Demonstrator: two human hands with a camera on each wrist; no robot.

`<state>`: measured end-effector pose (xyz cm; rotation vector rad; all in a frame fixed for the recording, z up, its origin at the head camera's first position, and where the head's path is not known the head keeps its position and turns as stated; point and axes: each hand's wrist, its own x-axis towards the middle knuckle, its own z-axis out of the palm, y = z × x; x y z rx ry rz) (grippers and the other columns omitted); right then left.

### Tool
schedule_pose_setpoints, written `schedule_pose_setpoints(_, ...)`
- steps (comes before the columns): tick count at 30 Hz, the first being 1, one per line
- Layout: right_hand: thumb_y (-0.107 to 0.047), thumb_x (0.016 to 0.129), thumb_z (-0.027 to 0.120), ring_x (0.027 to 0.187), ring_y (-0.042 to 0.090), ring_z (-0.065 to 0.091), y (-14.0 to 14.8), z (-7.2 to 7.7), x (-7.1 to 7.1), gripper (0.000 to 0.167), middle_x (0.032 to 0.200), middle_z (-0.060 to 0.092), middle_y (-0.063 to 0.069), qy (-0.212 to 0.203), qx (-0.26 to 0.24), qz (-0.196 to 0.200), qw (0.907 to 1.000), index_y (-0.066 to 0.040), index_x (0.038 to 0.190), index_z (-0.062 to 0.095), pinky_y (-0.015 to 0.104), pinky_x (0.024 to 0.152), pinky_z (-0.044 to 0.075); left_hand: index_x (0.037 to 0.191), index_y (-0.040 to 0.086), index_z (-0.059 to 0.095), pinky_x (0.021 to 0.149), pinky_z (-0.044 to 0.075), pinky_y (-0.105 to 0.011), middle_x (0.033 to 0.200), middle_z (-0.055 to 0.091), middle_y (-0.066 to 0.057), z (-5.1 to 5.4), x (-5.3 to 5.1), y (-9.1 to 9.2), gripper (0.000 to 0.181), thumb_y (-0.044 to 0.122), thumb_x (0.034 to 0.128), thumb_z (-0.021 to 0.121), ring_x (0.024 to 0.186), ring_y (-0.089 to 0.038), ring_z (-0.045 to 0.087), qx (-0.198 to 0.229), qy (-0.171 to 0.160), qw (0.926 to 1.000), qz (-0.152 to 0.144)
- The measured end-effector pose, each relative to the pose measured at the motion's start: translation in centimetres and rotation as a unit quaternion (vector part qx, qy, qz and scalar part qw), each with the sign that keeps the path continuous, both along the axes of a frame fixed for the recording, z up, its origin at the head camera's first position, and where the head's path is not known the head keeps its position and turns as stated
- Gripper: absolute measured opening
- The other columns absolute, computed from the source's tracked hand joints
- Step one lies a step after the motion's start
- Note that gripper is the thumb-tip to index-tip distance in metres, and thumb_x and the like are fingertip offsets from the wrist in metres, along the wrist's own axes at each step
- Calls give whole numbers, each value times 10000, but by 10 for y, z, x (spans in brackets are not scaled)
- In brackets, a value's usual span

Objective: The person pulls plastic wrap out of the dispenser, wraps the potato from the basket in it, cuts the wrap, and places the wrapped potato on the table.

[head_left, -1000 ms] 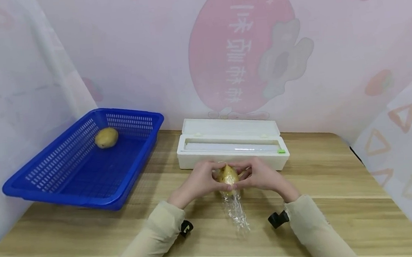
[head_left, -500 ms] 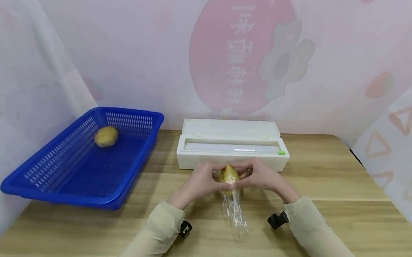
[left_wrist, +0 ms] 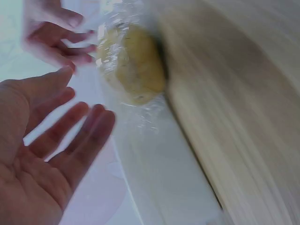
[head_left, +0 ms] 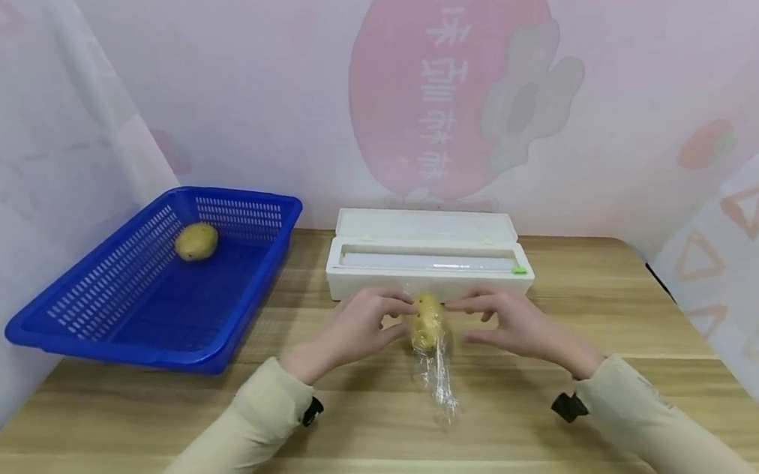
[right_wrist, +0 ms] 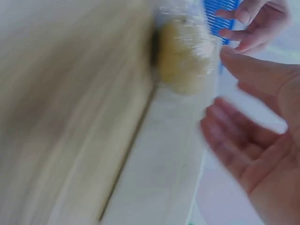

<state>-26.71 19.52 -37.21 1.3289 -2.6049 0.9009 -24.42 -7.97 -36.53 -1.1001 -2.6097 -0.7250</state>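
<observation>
A yellow potato covered in clear cling film stands on the table between both hands, in front of a white box. A crumpled tail of cling film trails from it toward the person. To its left is the left hand, fingers loosely extended; in the left wrist view that hand holds nothing and is apart from the potato. The right hand is on the other side, its fingers relaxed; the right wrist view shows this hand away from the wrapped potato.
Behind the hands sits the white cling film box, lid raised, a roll inside and a green slider at its right end. At left, a blue basket holds another potato.
Both hands held the wrapped potato between them earlier. They have now let go and moved apart, left and right, leaving it on the table.
</observation>
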Motion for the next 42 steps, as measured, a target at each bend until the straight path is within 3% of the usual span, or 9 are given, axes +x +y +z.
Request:
schedule_pose_setpoints(4,-42,726,870,863,123,596,4,-3,6,389,1034,651,1,569,13,633,9964,-87,1096,759,298,674,545,1089,93,753,848,530,-320,1157,672,-31,2,4,-6,254,128,842,796,1042,-195,639,-477,318,9975,-416)
schedule_pose_setpoints(7,-74,760,854,870,92,583,-2,-9,8,323,1027,632,-32,685,250,1004,9923,-112,1071,772,244,709,523,1084,120,762,831,530,-294,1132,668,11,3,7,-7,255,113,832,801,1021,-157,637,-743,267,9953,-561)
schedule_pose_setpoints(12,-100,736,875,857,73,553,-14,-16,10,290,1007,604,-51,1021,487,1047,9881,-153,1009,794,202,711,495,1068,122,771,806,523,-250,1107,672,34,2,8,-7,234,100,835,792,957,-111,640,-873,52,9944,-597)
schedule_pose_setpoints(20,-116,738,875,756,64,470,-18,-24,6,145,854,504,-67,1583,179,1243,9794,-179,846,801,199,633,433,971,118,787,683,499,-195,1023,681,41,-3,4,-9,153,82,823,795,814,-97,636,-587,-67,9964,-609)
schedule_pose_setpoints(25,-123,770,855,948,142,534,-19,-29,4,110,994,587,4,1195,-234,1052,9870,-175,833,781,330,803,490,978,105,778,688,503,-200,1032,683,30,-4,2,-9,169,72,814,796,824,-97,634,-621,-38,9959,-663)
schedule_pose_setpoints(30,-89,821,808,1146,262,553,-24,-28,8,121,1226,610,94,806,-582,564,9934,-155,837,707,472,922,476,1049,100,754,779,529,-273,1144,651,-20,-5,2,-6,282,91,778,832,978,-158,628,-898,181,9935,-682)
schedule_pose_setpoints(32,-68,839,788,1145,271,573,-26,-28,10,131,1237,617,96,680,-714,395,9943,-141,838,680,465,934,477,1095,112,740,810,529,-293,1185,632,-33,-6,2,-4,352,154,766,858,1024,-169,614,-1040,282,9920,-657)
schedule_pose_setpoints(36,-49,860,761,1124,248,604,-29,-28,12,126,1191,657,71,386,-992,116,9943,-132,845,668,442,956,471,1152,135,712,752,535,-290,1197,620,-31,-5,4,1,506,326,721,894,967,-159,612,-1175,360,9911,-518)
schedule_pose_setpoints(42,-23,854,760,1106,199,617,-33,-27,15,150,1111,695,-5,38,-1191,-211,9927,-154,838,688,445,962,468,1222,165,687,712,537,-307,1201,617,-12,-1,5,7,642,446,682,891,946,-155,612,-1328,413,9898,-322)
